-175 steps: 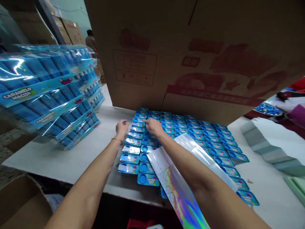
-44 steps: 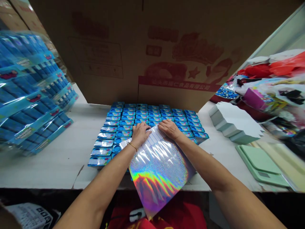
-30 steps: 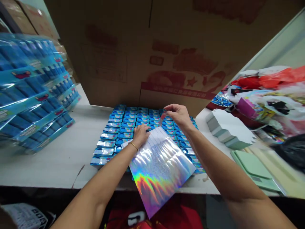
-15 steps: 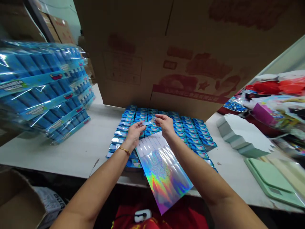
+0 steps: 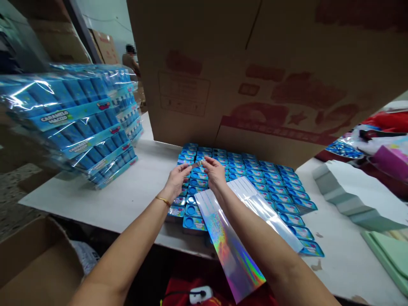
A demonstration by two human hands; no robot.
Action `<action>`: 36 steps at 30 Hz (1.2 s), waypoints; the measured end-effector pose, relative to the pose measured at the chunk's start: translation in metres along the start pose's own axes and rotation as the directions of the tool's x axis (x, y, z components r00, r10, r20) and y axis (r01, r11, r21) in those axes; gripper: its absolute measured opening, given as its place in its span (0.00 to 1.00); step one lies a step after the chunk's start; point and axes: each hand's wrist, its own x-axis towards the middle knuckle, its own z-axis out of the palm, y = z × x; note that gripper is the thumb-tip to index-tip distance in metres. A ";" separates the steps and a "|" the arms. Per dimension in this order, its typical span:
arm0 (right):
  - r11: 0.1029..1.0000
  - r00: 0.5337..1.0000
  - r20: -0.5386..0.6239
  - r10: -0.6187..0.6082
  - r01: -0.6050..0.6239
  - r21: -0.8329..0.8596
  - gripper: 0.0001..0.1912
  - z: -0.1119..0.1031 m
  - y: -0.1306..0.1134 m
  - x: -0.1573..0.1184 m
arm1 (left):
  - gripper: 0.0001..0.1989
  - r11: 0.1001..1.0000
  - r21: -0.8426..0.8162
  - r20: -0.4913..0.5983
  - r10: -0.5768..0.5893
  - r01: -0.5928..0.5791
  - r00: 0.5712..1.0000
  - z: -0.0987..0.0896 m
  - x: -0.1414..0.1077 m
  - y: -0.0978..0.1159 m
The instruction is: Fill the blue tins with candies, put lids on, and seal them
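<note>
My left hand (image 5: 177, 179) and my right hand (image 5: 214, 171) pinch the two ends of a small shiny strip (image 5: 196, 164) between their fingertips. Beneath them are rows of blue packs (image 5: 195, 223) with round blue windows, standing close together on the white table. One holographic sheet (image 5: 228, 246) lies under my right forearm and hangs over the table's front edge. A second silvery sheet (image 5: 270, 216) rests on the packs to the right of that forearm.
A large cardboard box (image 5: 236, 85) stands behind the packs. Plastic-wrapped blue display boxes (image 5: 95, 127) are at left, above an open carton (image 5: 41, 259). Folded white card (image 5: 357, 191) and a green scale (image 5: 389, 255) are at right. A person (image 5: 130, 59) is in the background.
The view has shifted left, so things appear farther right. The single-looking holographic sheet now shows as two separate sheets. Both hands still hold the strip, which is now tilted differently.
</note>
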 end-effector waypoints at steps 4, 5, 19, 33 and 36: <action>0.999 1.000 -0.008 0.025 -0.025 0.021 0.21 0.009 0.003 0.002 | 0.14 0.991 -0.121 0.008 -0.062 0.062 0.998 -0.005 0.015 0.002; 0.999 1.000 -0.014 0.027 -0.027 0.022 0.21 0.010 0.004 0.003 | 0.13 0.986 -0.151 0.014 -0.074 0.075 0.997 -0.006 0.018 0.003; 0.896 0.968 -0.151 -0.203 0.121 -0.427 0.17 0.067 0.045 0.052 | 0.16 0.971 0.237 -0.233 0.084 -0.028 0.969 -0.036 0.096 0.026; 0.530 0.945 -0.125 -0.303 0.058 -0.846 0.12 0.074 0.069 0.077 | 0.19 0.939 0.340 -0.267 0.049 0.047 0.962 -0.051 0.163 0.002; 0.422 0.948 -0.091 -0.305 0.049 -0.905 0.14 0.074 0.071 0.079 | 0.20 0.933 0.357 -0.270 0.059 0.043 0.961 -0.053 0.166 -0.002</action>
